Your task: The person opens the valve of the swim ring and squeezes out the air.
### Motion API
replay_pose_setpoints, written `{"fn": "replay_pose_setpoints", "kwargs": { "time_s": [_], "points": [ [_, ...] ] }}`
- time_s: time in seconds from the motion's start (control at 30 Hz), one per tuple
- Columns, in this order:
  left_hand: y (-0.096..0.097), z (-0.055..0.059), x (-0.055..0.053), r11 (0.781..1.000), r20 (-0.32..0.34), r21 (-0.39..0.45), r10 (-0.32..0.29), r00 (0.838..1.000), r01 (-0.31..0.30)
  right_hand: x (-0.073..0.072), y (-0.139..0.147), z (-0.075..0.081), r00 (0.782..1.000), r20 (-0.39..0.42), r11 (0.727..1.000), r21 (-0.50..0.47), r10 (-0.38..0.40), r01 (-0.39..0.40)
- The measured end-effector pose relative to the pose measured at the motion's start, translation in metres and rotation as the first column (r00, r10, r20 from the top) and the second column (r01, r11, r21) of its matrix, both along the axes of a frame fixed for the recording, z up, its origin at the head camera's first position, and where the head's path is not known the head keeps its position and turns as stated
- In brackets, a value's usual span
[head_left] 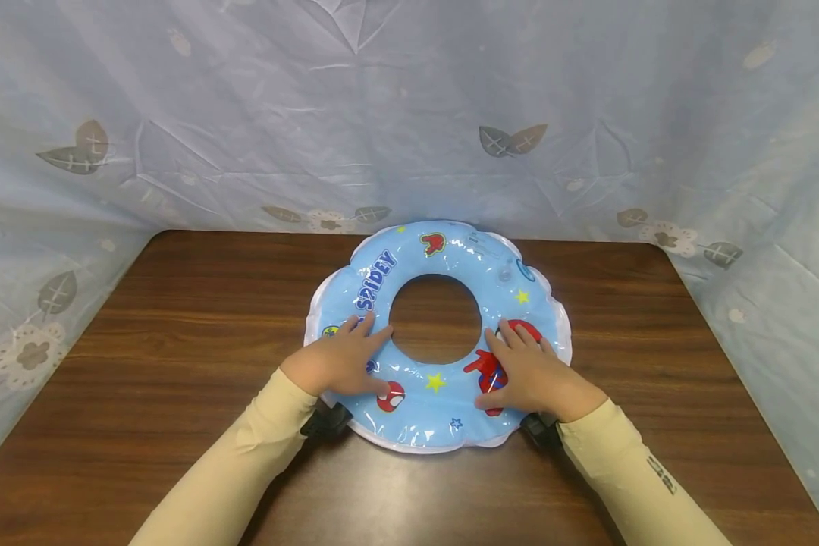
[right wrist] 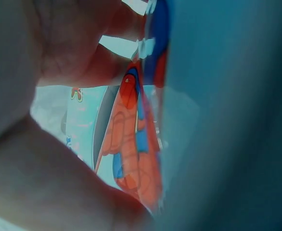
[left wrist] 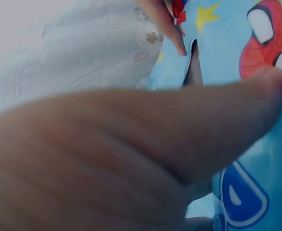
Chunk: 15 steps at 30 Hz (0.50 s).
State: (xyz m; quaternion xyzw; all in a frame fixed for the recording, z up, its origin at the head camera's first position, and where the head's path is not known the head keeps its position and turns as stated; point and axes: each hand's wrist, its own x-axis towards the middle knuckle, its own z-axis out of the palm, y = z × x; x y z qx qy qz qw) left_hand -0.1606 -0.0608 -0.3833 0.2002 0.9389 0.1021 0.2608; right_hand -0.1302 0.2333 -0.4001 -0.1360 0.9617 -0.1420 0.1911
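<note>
A light blue inflatable swim ring point(head_left: 409, 413) with a pale scalloped edge lies flat on the table, printed with "SPIDEY", stars and red cartoon figures. My left hand point(head_left: 344, 360) rests on its left side with fingers spread, the thumb beside a red mask print point(head_left: 390, 396). On the right side my right hand point(head_left: 532, 371) lies with spread fingers over a red and blue figure point(head_left: 489, 371). In the left wrist view the left thumb point(left wrist: 218, 115) touches the ring's surface point(left wrist: 256, 159). The right wrist view shows the right fingers point(right wrist: 107, 67) against the printed vinyl.
The brown wood-grain table point(head_left: 177, 364) extends on both sides of the ring. A pale curtain point(head_left: 409, 114) with leaf and flower prints hangs behind the table and along its sides. Black wrist straps point(head_left: 327, 419) sit under both wrists, near the ring's edge.
</note>
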Motion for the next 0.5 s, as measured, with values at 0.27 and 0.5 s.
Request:
{"fn": "replay_pose_setpoints", "kwargs": {
  "time_s": [0.27, 0.5],
  "points": [
    [0.0078, -0.002, 0.0027, 1.0, -0.07, 0.004, 0.023, 0.997, -0.023, 0.0005, -0.0008, 0.0015, 1.0, -0.006, 1.0, 0.008, 0.008, -0.008],
    [0.0069, 0.0008, 0.0037, 1.0, -0.07, -0.021, 0.019, 0.997, -0.021, 0.0008, 0.002, 0.0008, 1.0, -0.011, 0.999, 0.021, 0.029, -0.029]
  ]
}}
